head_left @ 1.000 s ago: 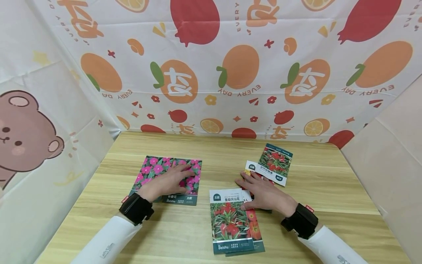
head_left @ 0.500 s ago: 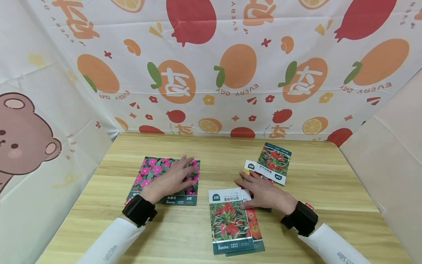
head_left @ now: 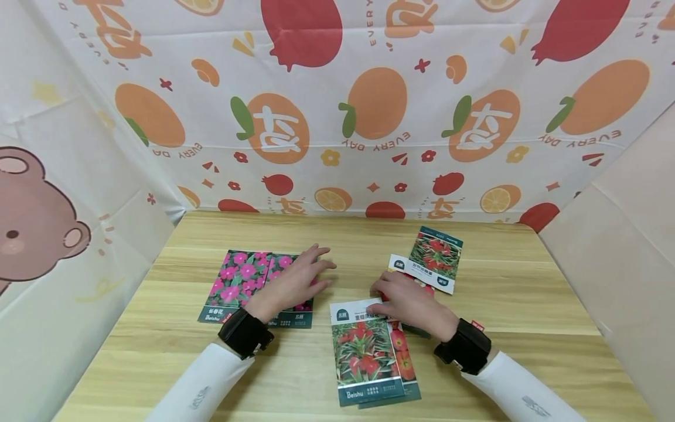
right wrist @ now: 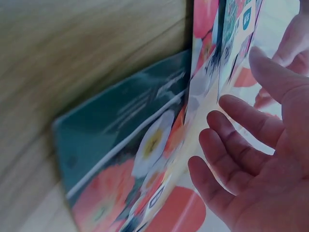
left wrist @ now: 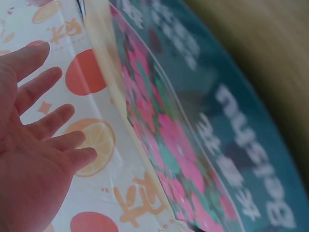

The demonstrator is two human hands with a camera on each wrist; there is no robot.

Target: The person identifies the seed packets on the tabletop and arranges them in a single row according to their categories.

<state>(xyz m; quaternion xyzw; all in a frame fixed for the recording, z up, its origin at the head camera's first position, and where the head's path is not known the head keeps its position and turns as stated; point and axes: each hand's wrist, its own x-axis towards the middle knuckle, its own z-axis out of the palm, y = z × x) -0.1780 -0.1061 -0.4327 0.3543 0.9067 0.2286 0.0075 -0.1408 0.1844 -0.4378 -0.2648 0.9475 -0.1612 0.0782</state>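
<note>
The left wrist view caught what the head view couldn't: the left hand (left wrist: 29, 145) hovered with fingers spread and straight, above the pink flower packets (head_left: 248, 287) on the bench (head_left: 527, 328). The right hand (head_left: 408, 305), fingers relaxed and apart, lay on the red flower packets (head_left: 366, 351). Since a second earlier the left hand had slid right, off the pink packets' middle. The red packets' long axis ran toward the person, logo end nearest

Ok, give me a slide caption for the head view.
Two hands hover over flower seed packets on a wooden table.
</note>
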